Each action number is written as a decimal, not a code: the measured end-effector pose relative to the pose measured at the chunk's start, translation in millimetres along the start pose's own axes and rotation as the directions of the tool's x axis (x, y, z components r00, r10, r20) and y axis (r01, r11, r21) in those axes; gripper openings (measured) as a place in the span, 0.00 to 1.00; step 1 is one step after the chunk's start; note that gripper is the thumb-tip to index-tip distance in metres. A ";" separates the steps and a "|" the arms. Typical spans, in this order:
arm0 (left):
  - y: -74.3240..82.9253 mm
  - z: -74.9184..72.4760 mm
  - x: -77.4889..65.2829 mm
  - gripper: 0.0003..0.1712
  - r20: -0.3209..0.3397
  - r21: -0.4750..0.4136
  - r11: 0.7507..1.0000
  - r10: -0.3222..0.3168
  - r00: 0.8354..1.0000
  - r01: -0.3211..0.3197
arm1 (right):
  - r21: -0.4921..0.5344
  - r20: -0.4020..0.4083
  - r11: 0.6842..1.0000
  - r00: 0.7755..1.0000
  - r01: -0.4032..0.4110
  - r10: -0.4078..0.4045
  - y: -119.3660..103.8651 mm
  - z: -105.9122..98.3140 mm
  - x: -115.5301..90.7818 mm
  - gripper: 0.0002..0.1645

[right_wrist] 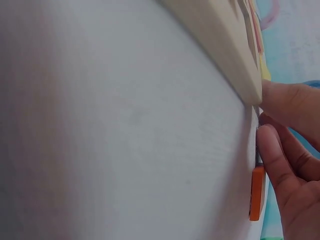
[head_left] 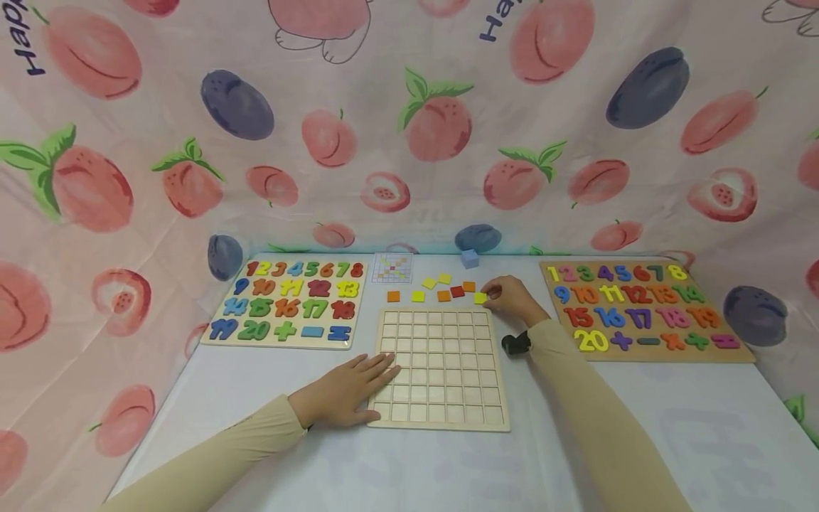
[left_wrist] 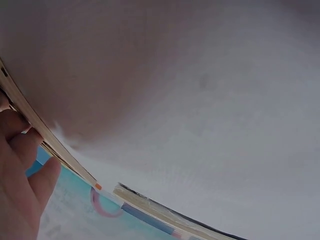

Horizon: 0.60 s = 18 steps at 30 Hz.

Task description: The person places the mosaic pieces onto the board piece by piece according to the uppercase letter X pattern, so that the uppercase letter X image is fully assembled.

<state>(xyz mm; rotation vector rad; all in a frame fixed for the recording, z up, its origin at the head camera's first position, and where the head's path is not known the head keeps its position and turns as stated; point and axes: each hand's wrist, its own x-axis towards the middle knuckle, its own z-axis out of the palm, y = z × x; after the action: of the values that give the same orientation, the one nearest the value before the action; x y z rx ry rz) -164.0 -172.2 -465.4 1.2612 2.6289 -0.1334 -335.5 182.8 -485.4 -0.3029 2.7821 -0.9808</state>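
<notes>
My left hand (head_left: 345,391) lies flat, fingers spread, over the left edge of a pale wooden grid board (head_left: 441,423). In the left wrist view its fingers (left_wrist: 22,145) are at the edge of that board. Beyond the board's far right corner, my right hand (head_left: 515,299) pinches the right side of a yellow square tile (head_left: 479,299) with thumb and fingers. The right wrist view shows the thumb (right_wrist: 290,100) beside the wooden board's corner, but hides most of the grip. A red tile (head_left: 457,291) and two orange tiles (head_left: 469,286) (head_left: 444,296) lie close by.
More yellow tiles (head_left: 429,283) and an orange tile (head_left: 393,296) lie behind the grid. A patterned card (head_left: 392,268) and blue cube (head_left: 470,259) are at the back. Number boards flank the grid, left (head_left: 271,342) and right (head_left: 659,355). A fruit-printed curtain (head_left: 384,107) hangs behind.
</notes>
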 end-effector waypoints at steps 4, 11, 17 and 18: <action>-0.7 2.6 -0.1 0.45 -0.017 0.019 1.000 0.010 1.000 -0.010 | 0.022 -0.004 1.000 1.000 -0.014 0.014 0.9 0.9 1.4 0.18; -0.7 5.3 -0.9 0.45 -0.035 0.027 0.999 0.022 0.999 -0.021 | 0.060 0.002 0.997 0.999 -0.038 0.038 -1.4 0.0 1.2 0.19; -0.6 4.6 -1.5 0.45 -0.033 0.036 0.999 0.026 0.999 -0.025 | 0.091 -0.019 0.996 1.000 -0.013 0.015 -9.2 -0.9 -3.2 0.19; -0.5 4.2 -1.6 0.45 -0.030 0.037 0.999 0.025 0.999 -0.024 | 0.095 -0.025 0.996 1.000 0.000 0.003 -11.2 -1.1 -4.4 0.19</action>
<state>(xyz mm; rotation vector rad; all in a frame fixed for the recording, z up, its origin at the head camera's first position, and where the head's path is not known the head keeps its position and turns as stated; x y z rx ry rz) -162.7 -174.5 -469.1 1.3171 2.6467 -0.1599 -330.0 176.0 -477.1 -0.2768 2.7468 -1.1195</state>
